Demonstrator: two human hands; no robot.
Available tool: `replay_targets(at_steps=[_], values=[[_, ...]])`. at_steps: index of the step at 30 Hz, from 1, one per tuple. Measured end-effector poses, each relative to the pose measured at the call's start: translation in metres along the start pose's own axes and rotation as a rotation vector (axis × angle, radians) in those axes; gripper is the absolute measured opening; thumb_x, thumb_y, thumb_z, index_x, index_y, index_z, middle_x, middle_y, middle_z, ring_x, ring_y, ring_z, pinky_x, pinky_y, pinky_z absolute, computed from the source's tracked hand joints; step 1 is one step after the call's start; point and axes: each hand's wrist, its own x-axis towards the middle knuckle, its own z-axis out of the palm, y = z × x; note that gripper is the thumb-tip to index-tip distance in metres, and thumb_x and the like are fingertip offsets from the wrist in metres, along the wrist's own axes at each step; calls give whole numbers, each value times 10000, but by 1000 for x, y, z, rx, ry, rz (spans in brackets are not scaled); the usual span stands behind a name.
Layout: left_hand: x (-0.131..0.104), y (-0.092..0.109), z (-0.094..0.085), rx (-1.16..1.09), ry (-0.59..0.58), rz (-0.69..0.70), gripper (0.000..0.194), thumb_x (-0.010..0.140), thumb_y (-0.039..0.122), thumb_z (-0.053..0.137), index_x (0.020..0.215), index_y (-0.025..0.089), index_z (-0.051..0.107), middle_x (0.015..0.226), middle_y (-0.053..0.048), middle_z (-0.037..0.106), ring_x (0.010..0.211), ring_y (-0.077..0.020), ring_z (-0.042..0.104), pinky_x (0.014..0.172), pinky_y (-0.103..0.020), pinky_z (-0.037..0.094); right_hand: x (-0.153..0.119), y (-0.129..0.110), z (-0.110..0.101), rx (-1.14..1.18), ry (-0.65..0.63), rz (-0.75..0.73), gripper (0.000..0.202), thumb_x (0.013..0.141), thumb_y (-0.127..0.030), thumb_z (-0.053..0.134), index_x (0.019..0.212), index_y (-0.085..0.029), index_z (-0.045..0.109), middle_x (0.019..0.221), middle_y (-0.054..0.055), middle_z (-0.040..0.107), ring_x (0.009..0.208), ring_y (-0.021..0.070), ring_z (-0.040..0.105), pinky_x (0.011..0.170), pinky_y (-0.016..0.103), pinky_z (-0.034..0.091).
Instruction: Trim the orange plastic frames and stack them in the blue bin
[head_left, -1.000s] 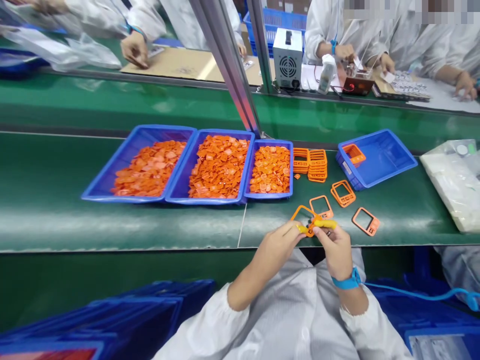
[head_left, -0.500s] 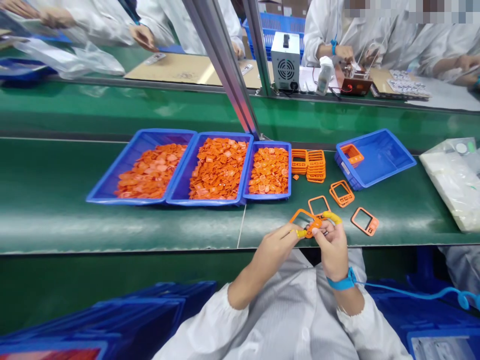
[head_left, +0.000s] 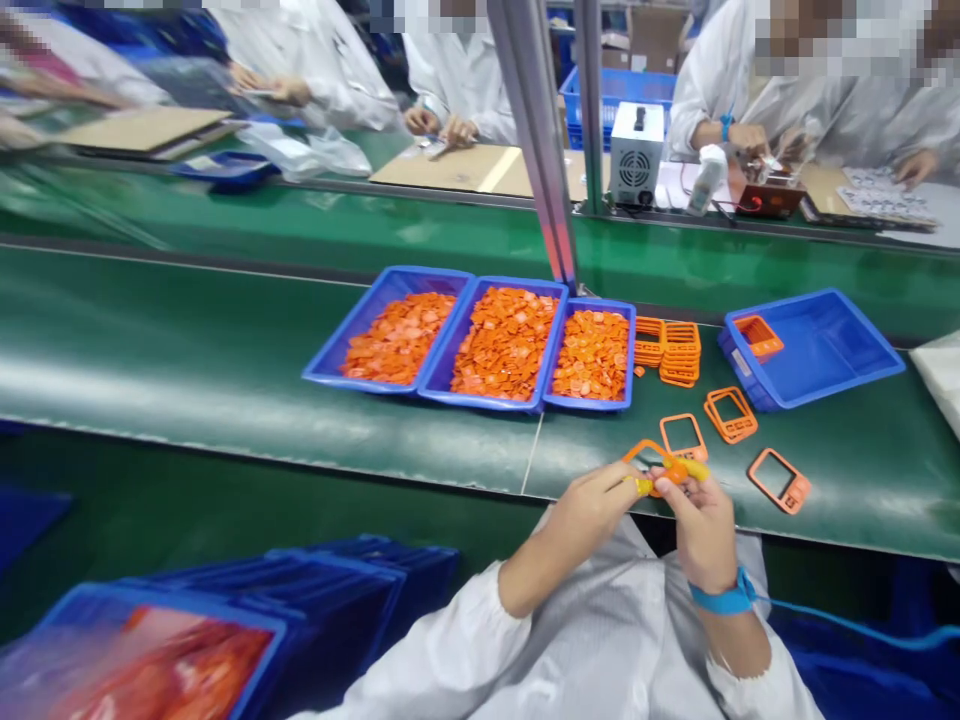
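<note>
Both my hands meet over the near edge of the green belt (head_left: 225, 370) and hold one orange plastic frame (head_left: 646, 452). My left hand (head_left: 592, 512) pinches its lower left side with a yellow finger cot on the thumb. My right hand (head_left: 697, 515), also with a yellow cot, grips its right end; a blue wrist strap (head_left: 721, 598) circles that wrist. Three blue trays (head_left: 469, 290) of small orange parts sit just beyond. Loose orange frames (head_left: 780, 480) lie to the right of my hands.
Two stacks of orange frames (head_left: 667, 350) stand beside a blue bin (head_left: 817, 345) holding one frame. A metal post (head_left: 536, 130) rises behind the trays. Other people in white coats work across the far bench near a white power supply (head_left: 636, 155). Blue crates (head_left: 225, 620) sit below left.
The view has swung left, so trays and hands appear further right. My hands keep the same hold on the orange frame, with the right fingers shifting slightly.
</note>
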Motion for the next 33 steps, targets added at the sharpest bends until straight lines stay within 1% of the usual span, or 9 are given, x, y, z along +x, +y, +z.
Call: replay_targets(at_steps=[4,8,11,14,18,22,26,29,33], values=[[0,-2,-2,10,-76,-46,232,1166,212,532,1170,229,763,1133,-53,789,1015,-178,778,913,-263,636,2,3,-3,-23,1,6,363,855,-493,970,1069,-228,846,1021,104,875,973,323,840,940,488,687],[-2,-11,-18,-8,-128,-71,165,1135,206,603,1161,229,764,1143,-56,789,1044,-193,777,943,-280,634,4,-13,-15,-154,-78,30,416,879,-553,936,1119,-222,862,1054,127,871,977,349,833,927,515,691],[-6,-26,-31,47,-141,-111,107,1103,194,657,1127,215,759,1106,-64,790,1040,-220,784,954,-324,647,10,-28,-34,-395,70,-118,452,934,-601,857,1180,-222,848,1100,137,850,975,338,803,913,500,669],[-11,-37,-41,103,-87,-114,182,1103,160,625,1144,233,787,1254,-85,784,1121,-228,791,989,-341,652,21,-33,-48,-713,179,-306,556,952,-679,782,1239,-205,828,1089,131,781,840,286,721,820,463,623],[-12,-45,-68,101,65,-40,239,1132,199,590,1243,249,796,1315,-93,773,1166,-212,785,1005,-321,641,32,-24,-49,-974,127,-405,687,999,-783,635,1298,-185,788,1178,141,687,801,265,647,754,446,562],[10,-76,-124,250,192,-133,263,1153,251,557,1333,227,747,1210,-107,780,1140,-245,763,1022,-384,620,38,-14,-42,-1043,115,-449,783,997,-842,581,1380,-175,728,1253,165,638,1041,356,662,961,521,552],[50,-128,-167,468,-16,-395,189,1123,287,602,1191,195,752,1087,-102,773,1034,-265,752,945,-368,594,40,-10,-41,-1039,74,-430,767,1034,-780,543,1480,-168,664,1264,167,595,1191,413,625,1099,589,496],[71,-153,-173,540,-112,-477,118,1061,269,692,1134,195,748,1113,-112,780,1075,-274,749,972,-346,568,39,-7,-44,-1016,59,-419,742,1039,-723,557,1524,-166,623,1267,163,565,1257,435,598,1125,607,480],[80,-163,-164,573,-121,-500,95,1010,199,718,1101,196,746,1117,-120,781,1056,-281,751,953,-345,561,36,-3,-48,-973,72,-415,694,1023,-676,600,1517,-189,627,1231,130,536,1224,415,608,1117,591,488]])
